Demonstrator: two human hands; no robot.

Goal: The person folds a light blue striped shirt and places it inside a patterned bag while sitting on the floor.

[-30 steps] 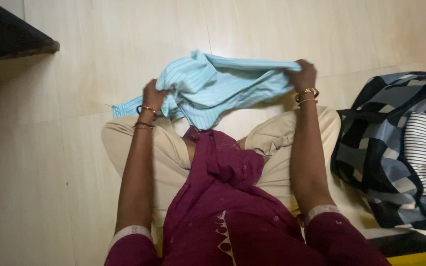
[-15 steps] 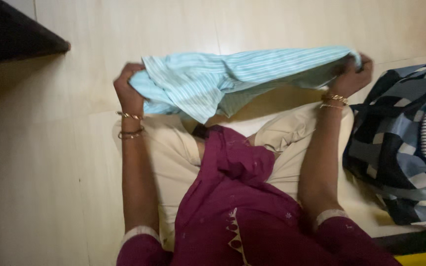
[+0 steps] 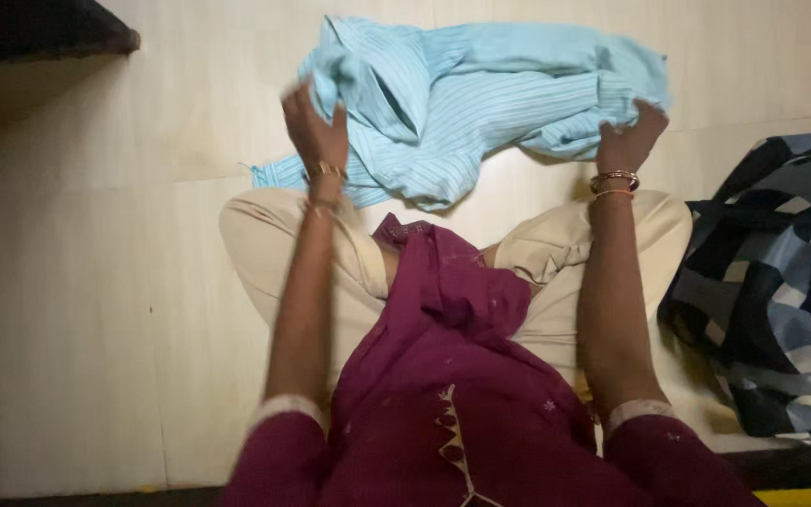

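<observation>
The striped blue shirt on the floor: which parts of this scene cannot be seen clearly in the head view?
- Light blue striped shirt: crumpled, so collar and sleeves are hard to tell apart.
- Left hand: motion-blurred; grip unclear.
- Right hand: fingertips buried in the fabric.
- Blue patchwork cloth: cut off by the right edge.
- Dark furniture: cut off at the top-left corner.

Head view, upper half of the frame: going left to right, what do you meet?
Dark furniture corner → left hand → light blue striped shirt → right hand → dark patchwork cloth pile at the right edge.
</observation>
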